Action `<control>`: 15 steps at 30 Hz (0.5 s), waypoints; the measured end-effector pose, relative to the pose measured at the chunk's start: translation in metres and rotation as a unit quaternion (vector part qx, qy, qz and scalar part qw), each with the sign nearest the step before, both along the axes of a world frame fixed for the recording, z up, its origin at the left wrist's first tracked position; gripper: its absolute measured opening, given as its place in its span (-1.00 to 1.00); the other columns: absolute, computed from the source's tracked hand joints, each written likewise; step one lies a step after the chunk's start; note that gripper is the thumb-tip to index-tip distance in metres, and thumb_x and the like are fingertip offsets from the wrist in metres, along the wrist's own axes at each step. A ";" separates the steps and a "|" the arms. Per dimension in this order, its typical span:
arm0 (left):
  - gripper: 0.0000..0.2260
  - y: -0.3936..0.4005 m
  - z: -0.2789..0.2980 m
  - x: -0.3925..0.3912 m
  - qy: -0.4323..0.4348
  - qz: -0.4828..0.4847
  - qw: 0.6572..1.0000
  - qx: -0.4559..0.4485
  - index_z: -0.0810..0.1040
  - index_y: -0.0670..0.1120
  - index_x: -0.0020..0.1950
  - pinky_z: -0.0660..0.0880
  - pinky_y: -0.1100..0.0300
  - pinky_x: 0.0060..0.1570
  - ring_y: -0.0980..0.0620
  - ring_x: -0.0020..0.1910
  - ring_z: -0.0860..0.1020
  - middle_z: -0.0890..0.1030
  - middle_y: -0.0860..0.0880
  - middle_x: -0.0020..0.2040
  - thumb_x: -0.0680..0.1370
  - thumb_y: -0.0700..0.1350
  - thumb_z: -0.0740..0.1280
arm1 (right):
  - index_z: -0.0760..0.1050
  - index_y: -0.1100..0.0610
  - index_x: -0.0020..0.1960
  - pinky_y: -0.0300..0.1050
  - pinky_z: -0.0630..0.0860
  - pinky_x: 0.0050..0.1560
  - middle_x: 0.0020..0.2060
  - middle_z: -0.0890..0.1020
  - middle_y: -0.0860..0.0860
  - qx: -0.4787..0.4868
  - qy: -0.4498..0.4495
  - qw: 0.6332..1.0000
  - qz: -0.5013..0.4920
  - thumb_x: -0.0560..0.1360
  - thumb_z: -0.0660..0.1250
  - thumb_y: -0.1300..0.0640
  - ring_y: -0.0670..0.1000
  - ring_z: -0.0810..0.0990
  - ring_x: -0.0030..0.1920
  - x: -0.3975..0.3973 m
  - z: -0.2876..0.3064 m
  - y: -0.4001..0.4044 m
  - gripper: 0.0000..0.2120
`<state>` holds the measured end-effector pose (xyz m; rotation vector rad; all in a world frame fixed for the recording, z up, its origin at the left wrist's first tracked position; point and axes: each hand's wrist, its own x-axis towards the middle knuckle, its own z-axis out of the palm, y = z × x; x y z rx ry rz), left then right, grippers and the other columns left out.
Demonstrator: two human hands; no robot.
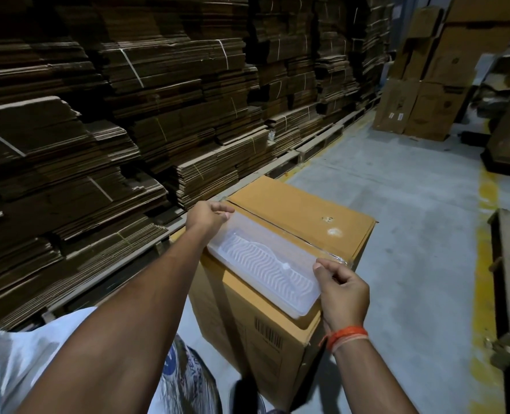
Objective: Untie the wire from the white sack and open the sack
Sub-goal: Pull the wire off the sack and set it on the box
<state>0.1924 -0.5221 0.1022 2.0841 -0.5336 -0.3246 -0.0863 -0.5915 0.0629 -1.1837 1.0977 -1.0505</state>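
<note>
Head view: left hand (207,218) pinches the far end of a clear plastic tray (262,264), right hand (341,297) pinches its near end, fingers curled over the rim; an orange thread band (347,337) sits on the right wrist. The tray lies flat on top of a taped cardboard box (292,234) standing on the floor (412,204) beside stacks of flattened cartons (98,130); the white sack (14,363) is at lower left, under the left forearm, wire not visible
</note>
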 end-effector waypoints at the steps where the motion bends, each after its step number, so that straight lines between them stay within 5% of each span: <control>1: -0.83 0.001 0.000 -0.001 -0.001 -0.001 1.000 0.000 0.72 0.15 -0.10 0.51 -0.06 0.38 -0.07 0.40 0.54 0.69 -0.02 0.28 0.58 -0.13 0.46 | 0.73 0.05 -0.04 -0.06 0.66 -0.01 -0.04 0.74 -0.01 -0.002 0.001 1.000 0.005 0.50 0.51 0.21 0.09 0.69 0.07 -0.001 0.000 0.000 -0.91; 4: -0.87 0.009 0.003 -0.008 -0.014 -0.003 1.000 -0.004 0.74 0.09 0.03 0.54 0.08 0.28 -0.04 0.35 0.57 0.69 -0.02 0.26 0.59 -0.14 0.46 | 0.72 -0.01 0.00 -0.08 0.66 -0.09 -0.03 0.70 0.00 -0.015 0.009 1.000 0.014 0.50 0.52 0.15 0.14 0.68 0.03 -0.003 -0.001 0.004 -0.89; 7: -0.88 0.031 0.008 -0.021 -0.049 0.034 0.998 -0.012 0.73 0.10 0.07 0.53 0.13 0.08 -0.03 0.29 0.60 0.69 -0.01 0.26 0.58 -0.09 0.48 | 0.69 -0.10 0.01 -0.12 0.65 0.09 0.19 0.61 0.09 -0.070 0.045 0.997 -0.005 0.47 0.54 0.09 0.08 0.62 0.15 -0.007 0.008 0.020 -0.84; 10: -0.85 0.073 0.010 -0.043 -0.076 0.062 0.995 -0.019 0.73 0.12 0.12 0.50 0.15 -0.03 0.00 0.20 0.63 0.69 0.01 0.23 0.57 -0.06 0.48 | 0.69 0.04 0.08 -0.65 0.38 -0.13 0.25 0.47 0.10 -0.122 0.058 0.991 -0.017 0.49 0.52 0.21 -0.34 0.48 0.09 -0.017 0.020 0.046 -0.81; 12: -0.85 0.113 0.010 -0.064 -0.072 0.057 0.995 -0.025 0.72 0.17 0.07 0.55 0.14 -0.09 0.01 0.08 0.69 0.75 0.02 0.04 0.54 -0.05 0.49 | 0.69 0.12 0.07 -0.73 0.27 -0.15 0.21 0.42 0.14 -0.159 0.045 0.986 -0.013 0.49 0.50 0.29 -0.54 0.40 -0.05 -0.022 0.028 0.070 -0.82; 13: -0.84 0.136 0.010 -0.077 -0.069 0.052 0.996 -0.023 0.72 0.19 0.04 0.58 0.13 -0.07 0.04 0.03 0.71 0.77 0.04 -0.04 0.52 -0.04 0.49 | 0.70 0.14 0.05 -0.71 0.28 -0.10 0.19 0.42 0.17 -0.186 0.047 0.981 -0.018 0.47 0.50 0.31 -0.53 0.42 -0.04 -0.024 0.030 0.083 -0.82; 15: -0.84 0.184 0.005 -0.104 -0.057 0.055 0.996 -0.029 0.74 0.15 0.04 0.61 0.13 0.04 0.13 0.00 0.72 0.78 0.10 -0.06 0.50 -0.06 0.50 | 0.71 0.11 0.01 -0.47 0.44 0.10 0.14 0.44 0.17 -0.221 0.046 0.974 -0.014 0.46 0.50 0.33 -0.20 0.56 0.01 -0.023 0.026 0.107 -0.81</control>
